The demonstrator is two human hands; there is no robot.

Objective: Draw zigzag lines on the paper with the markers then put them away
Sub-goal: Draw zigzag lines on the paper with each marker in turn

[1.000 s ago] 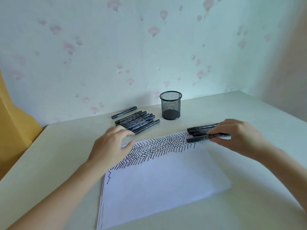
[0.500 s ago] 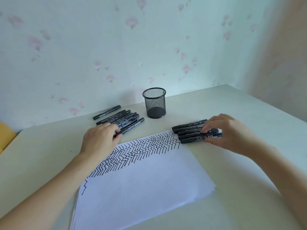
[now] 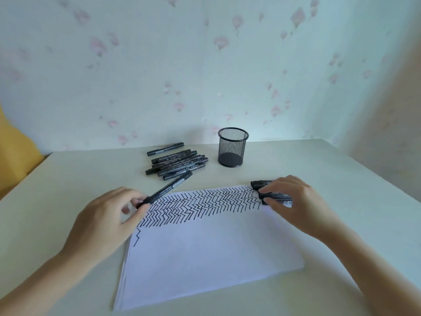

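A white paper stack [image 3: 205, 254] lies on the table, its far part filled with rows of black zigzag lines. My left hand [image 3: 107, 220] pinches one black marker [image 3: 168, 189] by its near end; the marker slants up and away toward the pile. A pile of several black markers [image 3: 177, 164] lies beyond the paper's left corner. My right hand [image 3: 293, 201] rests with curled fingers on a second group of black markers [image 3: 264, 190] at the paper's far right corner, partly covering them.
An empty black mesh pen cup [image 3: 232, 147] stands at the back of the pale table [image 3: 341, 179], between the two marker groups. A floral wall rises right behind the table. Something yellow [image 3: 13, 156] sits past the table's left edge.
My left hand has pulled back from the left pile with one marker pinched in it. My right hand has stayed on the right group of markers.
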